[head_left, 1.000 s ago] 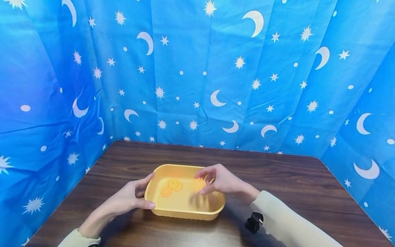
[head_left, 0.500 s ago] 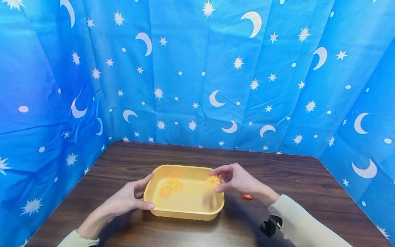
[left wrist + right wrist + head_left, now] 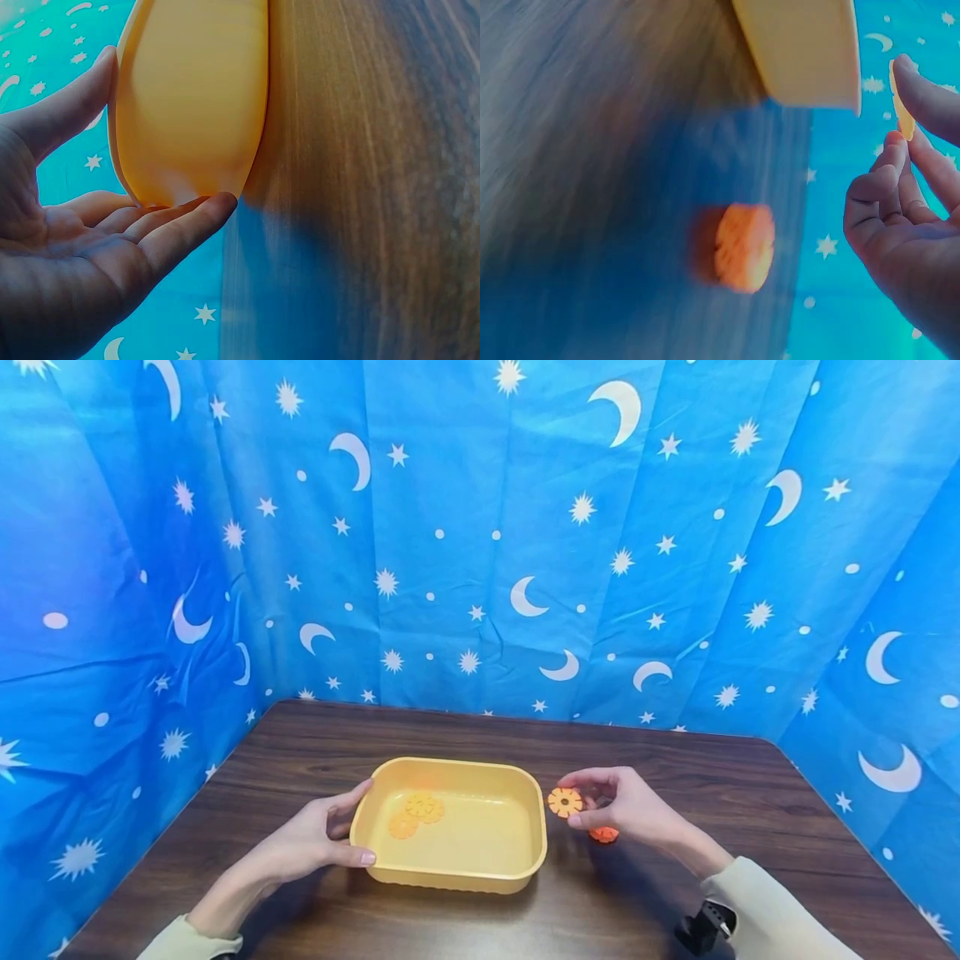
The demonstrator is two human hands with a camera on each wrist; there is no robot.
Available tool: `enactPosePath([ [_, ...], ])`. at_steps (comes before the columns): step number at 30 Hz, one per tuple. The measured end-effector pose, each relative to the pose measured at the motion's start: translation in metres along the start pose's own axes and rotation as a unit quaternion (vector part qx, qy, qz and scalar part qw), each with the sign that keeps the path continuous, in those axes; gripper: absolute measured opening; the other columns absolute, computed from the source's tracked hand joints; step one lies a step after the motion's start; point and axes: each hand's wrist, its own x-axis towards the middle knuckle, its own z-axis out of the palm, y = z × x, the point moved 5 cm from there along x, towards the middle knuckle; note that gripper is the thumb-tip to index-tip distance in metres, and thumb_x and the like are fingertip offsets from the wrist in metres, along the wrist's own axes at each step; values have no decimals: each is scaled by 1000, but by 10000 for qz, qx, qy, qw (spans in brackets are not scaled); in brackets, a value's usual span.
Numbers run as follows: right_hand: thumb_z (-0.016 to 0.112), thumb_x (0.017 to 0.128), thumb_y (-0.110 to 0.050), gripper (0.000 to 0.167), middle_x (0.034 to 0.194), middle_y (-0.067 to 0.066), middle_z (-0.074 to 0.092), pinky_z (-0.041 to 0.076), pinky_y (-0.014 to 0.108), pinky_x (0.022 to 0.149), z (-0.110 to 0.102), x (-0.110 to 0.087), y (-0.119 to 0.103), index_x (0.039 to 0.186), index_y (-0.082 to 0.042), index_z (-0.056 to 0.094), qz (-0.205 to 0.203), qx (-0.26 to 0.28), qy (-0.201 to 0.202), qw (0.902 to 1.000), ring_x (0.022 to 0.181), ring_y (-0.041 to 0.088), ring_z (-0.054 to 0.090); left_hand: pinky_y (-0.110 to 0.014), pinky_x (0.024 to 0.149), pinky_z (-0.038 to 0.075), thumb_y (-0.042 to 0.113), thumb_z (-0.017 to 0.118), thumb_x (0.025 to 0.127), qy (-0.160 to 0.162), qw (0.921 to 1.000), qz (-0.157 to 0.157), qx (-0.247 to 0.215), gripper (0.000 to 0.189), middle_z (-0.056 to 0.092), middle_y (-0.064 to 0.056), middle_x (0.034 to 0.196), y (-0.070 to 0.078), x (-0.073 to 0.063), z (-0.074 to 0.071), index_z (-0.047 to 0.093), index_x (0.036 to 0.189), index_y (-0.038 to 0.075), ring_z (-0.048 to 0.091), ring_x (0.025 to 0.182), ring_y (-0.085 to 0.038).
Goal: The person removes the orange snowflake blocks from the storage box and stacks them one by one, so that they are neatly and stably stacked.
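Observation:
A yellow plastic tub (image 3: 487,847) stands on the table. My left hand (image 3: 300,843) holds its left end, thumb at the near corner and fingers at the far one. Inside the tub, toward the left, lie a few yellow and pale orange notched discs (image 3: 425,810). My right hand (image 3: 637,810) is just beyond the tub's right wall, pinching a light orange notched disc (image 3: 556,803) between thumb and fingertips. In the right wrist view that disc (image 3: 902,109) is seen edge-on. Below the hand, partly hidden by it, red-orange notched discs (image 3: 604,835) rest on the table.
The dark wood table (image 3: 337,743) has its far edge against a blue curtain (image 3: 450,460) printed with moons and stars. Curtain also hangs at both sides. A black strap with a small device (image 3: 705,927) is at the right wrist.
My right hand has moved right, out from over the tub, carrying the light orange disc past the wall. The red-orange discs have come into view. My left hand has stayed on the tub.

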Motion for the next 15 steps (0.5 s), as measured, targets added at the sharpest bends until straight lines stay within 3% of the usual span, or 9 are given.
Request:
enactPosePath([
  [8,87,84,-2,48,96,13,67,50,23,61,-17,-15,31,127,9,68,248,55,271,9993,77,20,55,-51,104,52,18,90,86,-5,10000,15,29,106,28,-31,166,0,0,-1,24,166,0,46,141,-53],
  [15,88,82,-6,46,93,12,66,41,24,58,-30,-22,47,124,6,71,236,-363,462,9980,73,19,52,-50,104,52,18,90,85,-10,10000,0,22,106,28,-31,166,1,0,0,24,165,-1,45,141,-53],
])
